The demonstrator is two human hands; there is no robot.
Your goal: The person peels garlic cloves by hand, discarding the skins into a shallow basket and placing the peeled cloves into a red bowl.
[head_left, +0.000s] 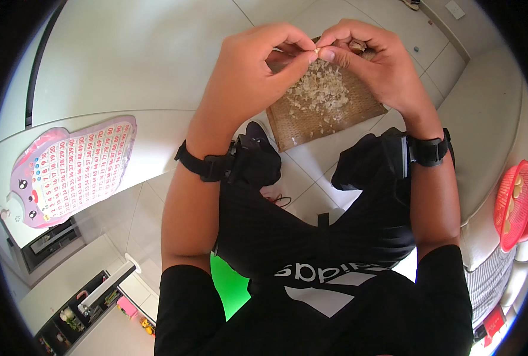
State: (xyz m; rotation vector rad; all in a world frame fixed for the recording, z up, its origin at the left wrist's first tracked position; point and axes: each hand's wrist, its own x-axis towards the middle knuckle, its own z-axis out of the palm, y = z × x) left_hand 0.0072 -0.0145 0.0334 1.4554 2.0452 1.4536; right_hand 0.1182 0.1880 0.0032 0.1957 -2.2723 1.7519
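Note:
My left hand and my right hand meet at the fingertips above a woven bamboo mat. Between both thumbs and forefingers is a small pale piece, which looks like a garlic clove or a bit of its skin. Curled fingers of my right hand also keep several unpeeled garlic cloves against the palm. Below, the woven mat lies on the floor, strewn with papery garlic skins. The mat's far part is hidden behind my hands.
At the right, a red plastic basket holds several pale cloves beside a light padded seat. To the left is a white cabinet with a number chart next to it. My shoes stand near the mat.

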